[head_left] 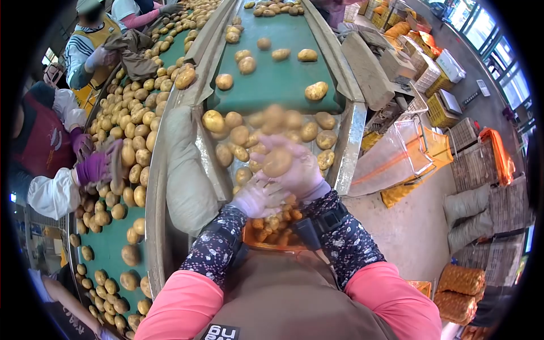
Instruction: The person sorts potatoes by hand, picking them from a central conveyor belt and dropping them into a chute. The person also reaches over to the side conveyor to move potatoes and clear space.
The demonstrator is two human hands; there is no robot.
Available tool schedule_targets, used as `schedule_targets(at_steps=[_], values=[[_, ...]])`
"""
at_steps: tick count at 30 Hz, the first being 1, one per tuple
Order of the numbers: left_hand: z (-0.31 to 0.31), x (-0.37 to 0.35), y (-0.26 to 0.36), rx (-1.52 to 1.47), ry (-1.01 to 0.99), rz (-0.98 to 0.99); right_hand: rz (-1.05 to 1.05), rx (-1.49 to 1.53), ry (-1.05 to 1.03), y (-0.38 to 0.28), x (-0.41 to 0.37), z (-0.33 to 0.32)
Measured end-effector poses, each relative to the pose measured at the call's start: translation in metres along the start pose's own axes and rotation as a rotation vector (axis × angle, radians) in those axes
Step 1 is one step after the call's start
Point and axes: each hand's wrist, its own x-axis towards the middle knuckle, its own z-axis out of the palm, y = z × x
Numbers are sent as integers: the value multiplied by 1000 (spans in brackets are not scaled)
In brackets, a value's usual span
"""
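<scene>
Both my hands wear pale thin gloves and meet over the metal chute at the end of the green belt. A potato [277,162] rests against the palm and fingers of my right hand [294,164], whose fingers are partly spread and blurred. My left hand [260,195] is just below it, fingers apart, with nothing visible in it. Potatoes lie on the chute [347,153] around my hands, some smeared by motion. More potatoes are spread on the green belt [272,85] beyond. Below my hands, potatoes fill an orange mesh bag [277,246].
Left of me, a second belt [122,226] carries many potatoes. A co-worker's purple-gloved hand [99,166] reaches over it, and other workers stand farther up. A grey padded roll [184,170] lines the chute's left side. Crates [473,164] and filled sacks [462,280] stand right.
</scene>
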Motion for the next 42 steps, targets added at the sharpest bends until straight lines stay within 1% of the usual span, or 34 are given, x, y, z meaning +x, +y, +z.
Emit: schedule_targets(at_steps=[1,3,5,7,9,12,13,15,16,18,19,21,22,23,25,26,27,28,30,31,34,38,39,40,42], values=[[0,1,-1,9,-4,15,30,32,-3,-2,0,-4],[-2,3,-2,28,-10,42,91,110,-82,-3,0,-33],[-4,5,-3,63,-23,50,-85,-729,10,-18,-3,-55],[-4,4,-1,70,-24,43,-181,-1172,203,-34,-5,-54],[-2,3,-3,59,-14,33,-205,-1208,496,-55,-7,-32],[2,-1,-5,60,25,-38,-282,-1513,434,-40,9,-64],[3,-1,-5,112,65,-134,-297,-1671,440,-24,7,-71],[4,3,-4,215,147,-324,-59,-1923,384,2,-6,-62],[4,5,-5,209,137,-402,68,-2043,353,8,-10,-60],[1,9,-6,190,110,-562,162,-2120,220,7,-14,-61],[1,10,-7,206,121,-545,211,-2156,151,6,-17,-61],[0,10,-5,242,96,-467,-43,-2046,72,-17,-33,-34],[-1,8,-4,261,84,-428,-117,-2027,133,-24,-32,-33],[8,4,-3,313,133,-393,-192,-2004,193,-31,-32,-33],[11,4,-7,180,113,-297,-239,-2023,509,-39,6,-65],[11,2,-7,113,99,-250,-569,-2070,668,-33,26,-90],[7,1,-3,141,126,-209,-496,-2009,623,-42,39,-103],[3,0,-1,148,105,-185,-426,-1947,581,-51,49,-109],[-2,0,2,162,68,-132,-178,-2128,616,-53,62,-97],[-5,1,1,100,57,-107,-49,-2214,630,-53,67,-91],[4,-1,-2,136,66,-32,125,-2252,568,-61,66,-63],[3,-2,-2,106,72,-25,-20,-2004,469,-70,63,-98],[1,-1,0,102,67,-30,-71,-1766,425,-69,62,-104],[0,-1,1,96,61,-35,23,-1386,375,-71,61,-111],[3,-2,0,63,55,-103,181,-621,257,-80,46,-89]])
